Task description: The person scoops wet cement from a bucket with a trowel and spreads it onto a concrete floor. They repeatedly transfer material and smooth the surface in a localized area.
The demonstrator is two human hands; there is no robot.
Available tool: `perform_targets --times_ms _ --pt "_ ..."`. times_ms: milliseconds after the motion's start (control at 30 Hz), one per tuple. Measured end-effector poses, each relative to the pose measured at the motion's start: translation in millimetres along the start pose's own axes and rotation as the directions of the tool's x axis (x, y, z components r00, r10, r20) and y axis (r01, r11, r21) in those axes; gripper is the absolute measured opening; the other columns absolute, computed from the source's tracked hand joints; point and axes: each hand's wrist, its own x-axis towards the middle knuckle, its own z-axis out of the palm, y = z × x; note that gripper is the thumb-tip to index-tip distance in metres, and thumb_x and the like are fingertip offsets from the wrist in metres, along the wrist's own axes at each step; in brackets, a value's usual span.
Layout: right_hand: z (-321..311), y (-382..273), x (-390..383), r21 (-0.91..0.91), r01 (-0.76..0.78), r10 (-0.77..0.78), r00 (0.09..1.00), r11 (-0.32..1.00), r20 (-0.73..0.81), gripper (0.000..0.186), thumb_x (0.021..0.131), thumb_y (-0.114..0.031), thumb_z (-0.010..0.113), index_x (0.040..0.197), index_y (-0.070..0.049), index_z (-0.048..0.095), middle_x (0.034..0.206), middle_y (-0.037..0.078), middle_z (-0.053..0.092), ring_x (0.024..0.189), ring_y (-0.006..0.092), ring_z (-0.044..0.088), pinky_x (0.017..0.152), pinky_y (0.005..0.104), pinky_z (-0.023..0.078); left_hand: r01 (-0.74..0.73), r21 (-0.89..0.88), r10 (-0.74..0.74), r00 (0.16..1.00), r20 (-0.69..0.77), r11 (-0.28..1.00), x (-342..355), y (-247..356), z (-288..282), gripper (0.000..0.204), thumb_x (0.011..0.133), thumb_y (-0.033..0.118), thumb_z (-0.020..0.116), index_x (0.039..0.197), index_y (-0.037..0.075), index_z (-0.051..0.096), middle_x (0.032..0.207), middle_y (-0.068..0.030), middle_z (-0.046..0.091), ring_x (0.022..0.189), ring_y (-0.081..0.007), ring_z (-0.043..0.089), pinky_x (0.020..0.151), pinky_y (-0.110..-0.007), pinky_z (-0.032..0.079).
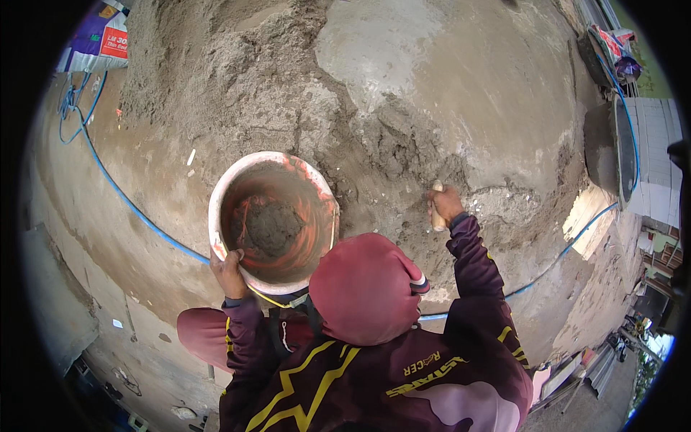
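Observation:
My left hand [229, 275] grips the near left rim of a round bucket [218, 216], with the thumb over the edge. The bucket is pale outside and streaked orange and grey inside. A lump of wet grey mortar [272, 227] lies at its bottom. To the right of the bucket, my right hand [447, 203] is closed around a short wooden handle [437, 219]. The tool's working end cannot be made out against the grey mix. Loose wet mortar [403, 147] lies on the ground just beyond this hand.
A heap of grey sand mix [237, 79] spreads at the far left, beside a watery grey patch [374, 43]. A blue hose [133, 205] runs across the ground, passing behind my body. Printed bags [97, 39] lie far left. A dark-rimmed tub [604, 147] stands at right.

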Motion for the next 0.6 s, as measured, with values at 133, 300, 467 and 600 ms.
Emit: perform_targets --times_ms 133,300,467,600 --pt "18 4 11 -0.320 0.153 -0.173 0.984 0.935 -0.035 0.034 0.080 -0.014 0.065 0.102 0.010 0.054 0.075 0.023 0.063 0.066 0.0323 0.067 0.056 0.0446 0.055 -0.045 -0.061 0.044 0.999 -0.013 0.997 1 -2 4 0.032 0.078 -0.001 0.051 0.109 -0.005 0.054 0.083 -0.0020 0.055 0.071 -0.0100 0.049 0.070 -0.022 0.043" --pt "41 -14 -54 -0.861 0.049 -0.309 0.943 0.505 -0.127 0.035 0.077 -0.018 0.064 0.102 0.006 0.061 0.091 0.030 0.066 0.087 0.0405 0.067 0.079 0.0436 0.054 0.029 0.012 -0.028 0.999 -0.043 1.000 3 6 14 0.042 0.077 -0.001 0.053 0.118 -0.006 0.050 0.087 -0.0042 0.056 0.073 -0.0114 0.050 0.072 -0.024 0.044" --pt "51 -26 -58 -0.877 0.258 -0.439 0.897 0.405 0.061 0.030 0.079 -0.012 0.059 0.102 0.008 0.059 0.090 0.027 0.068 0.087 0.0403 0.068 0.079 0.0455 0.055 0.012 -0.109 -0.006 0.998 0.061 0.994 3 12 24 0.047 0.075 -0.001 0.054 0.121 -0.007 0.050 0.088 -0.0049 0.057 0.075 -0.0127 0.051 0.074 -0.024 0.044" --pt "55 -12 -52 -0.889 0.213 -0.299 0.950 0.405 0.091 0.033 0.081 -0.015 0.059 0.102 0.009 0.061 0.095 0.027 0.067 0.090 0.0381 0.068 0.081 0.0465 0.054 0.012 -0.009 -0.012 0.999 -0.047 1.000 4 14 25 0.044 0.077 -0.001 0.052 0.120 -0.005 0.049 0.084 -0.0040 0.058 0.072 -0.0122 0.053 0.071 -0.026 0.047"
